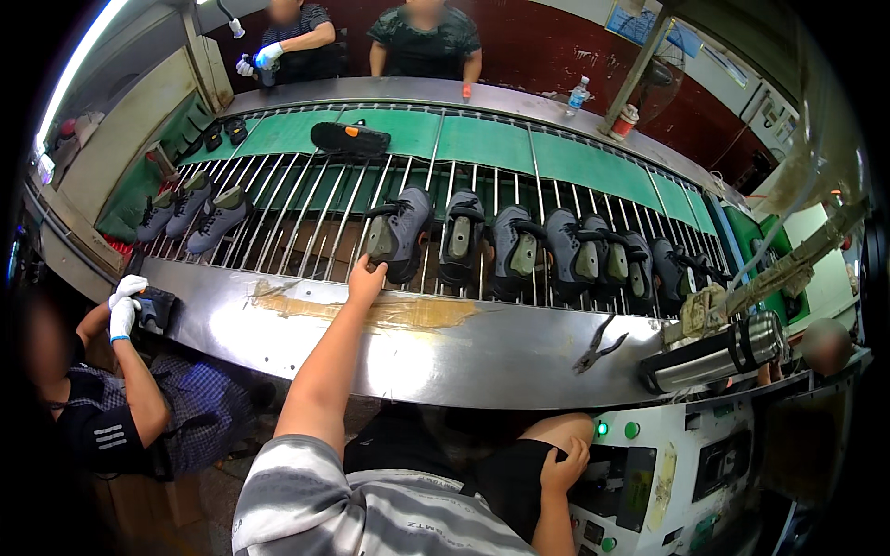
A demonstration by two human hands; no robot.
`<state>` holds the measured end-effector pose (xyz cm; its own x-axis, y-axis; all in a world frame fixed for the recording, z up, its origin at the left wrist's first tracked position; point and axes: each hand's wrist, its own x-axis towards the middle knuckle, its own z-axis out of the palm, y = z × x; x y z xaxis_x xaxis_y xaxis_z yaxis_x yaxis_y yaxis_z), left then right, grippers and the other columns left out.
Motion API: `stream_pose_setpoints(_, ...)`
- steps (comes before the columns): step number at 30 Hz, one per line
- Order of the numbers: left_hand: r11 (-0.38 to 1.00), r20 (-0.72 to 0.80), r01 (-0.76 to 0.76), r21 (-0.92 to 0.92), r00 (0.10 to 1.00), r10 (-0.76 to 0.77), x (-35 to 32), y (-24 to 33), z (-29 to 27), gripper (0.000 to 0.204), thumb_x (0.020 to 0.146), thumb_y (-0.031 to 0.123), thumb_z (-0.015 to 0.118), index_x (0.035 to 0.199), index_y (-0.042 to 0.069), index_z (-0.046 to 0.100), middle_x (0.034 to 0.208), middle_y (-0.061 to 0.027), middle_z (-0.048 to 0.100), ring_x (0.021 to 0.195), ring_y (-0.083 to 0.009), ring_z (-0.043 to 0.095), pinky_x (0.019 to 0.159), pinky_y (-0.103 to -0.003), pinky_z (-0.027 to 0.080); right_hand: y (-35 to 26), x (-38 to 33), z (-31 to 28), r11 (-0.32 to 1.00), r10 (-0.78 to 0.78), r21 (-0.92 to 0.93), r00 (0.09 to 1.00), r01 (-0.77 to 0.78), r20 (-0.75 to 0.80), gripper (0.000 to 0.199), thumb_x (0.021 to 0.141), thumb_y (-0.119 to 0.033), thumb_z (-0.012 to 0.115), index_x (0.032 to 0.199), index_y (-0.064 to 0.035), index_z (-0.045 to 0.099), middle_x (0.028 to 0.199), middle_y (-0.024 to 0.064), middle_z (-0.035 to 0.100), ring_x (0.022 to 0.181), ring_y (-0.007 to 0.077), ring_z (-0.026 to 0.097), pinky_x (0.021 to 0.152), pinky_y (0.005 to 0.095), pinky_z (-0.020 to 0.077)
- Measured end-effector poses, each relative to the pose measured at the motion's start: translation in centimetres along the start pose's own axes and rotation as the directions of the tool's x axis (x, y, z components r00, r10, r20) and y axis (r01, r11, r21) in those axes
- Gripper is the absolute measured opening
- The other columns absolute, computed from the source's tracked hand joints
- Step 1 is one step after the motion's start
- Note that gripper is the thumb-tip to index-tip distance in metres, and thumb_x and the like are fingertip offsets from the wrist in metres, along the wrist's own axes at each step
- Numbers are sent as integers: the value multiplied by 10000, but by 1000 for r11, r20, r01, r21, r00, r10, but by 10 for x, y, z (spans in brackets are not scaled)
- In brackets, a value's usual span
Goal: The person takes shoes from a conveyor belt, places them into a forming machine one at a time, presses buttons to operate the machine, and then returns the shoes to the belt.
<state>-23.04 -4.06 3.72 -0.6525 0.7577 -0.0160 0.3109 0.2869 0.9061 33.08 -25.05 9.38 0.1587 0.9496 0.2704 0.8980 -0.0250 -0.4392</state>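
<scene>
My left hand (367, 281) reaches over the metal ledge and grips the heel end of a dark grey shoe (413, 225) with a green last in it. This shoe is the leftmost of a row on the rollers, toe pointing away and slightly tilted. Beside it on the right stands another grey shoe (460, 239), then a wider one (513, 252) and several more, all with green lasts. Well away from the shoes, my right hand (563, 466) rests by my bent knee with its fingers apart, holding nothing.
Pliers (598, 347) and a steel flask (718, 352) lie on the metal ledge (222, 310). A shoe (350, 139) lies on its side on the green belt (482, 139). A gloved co-worker (125, 371) holds a shoe at left; two people stand across. A control box (681, 463) is at right.
</scene>
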Motion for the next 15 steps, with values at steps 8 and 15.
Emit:
stream_pose_setpoints(8,846,-249,-92,-526,967,-50,69,10,-32,420,897,210,636,1255,25,514,1013,-30,604,863,-119,563,777,-277,470,-23,14,8,996,-67,-60,998,66,-7,363,738,-83,625,1084,10,564,1125,197,551,1090,407,502,960,486,391)
stream_pose_setpoints(15,779,-205,72,-623,946,-251,222,58,-19,764,811,341,727,1404,45,347,1167,-129,550,996,-213,533,844,-351,452,-143,66,65,900,-364,284,929,330,74,300,692,-36,625,988,4,593,1009,195,599,941,384,567,861,462,462)
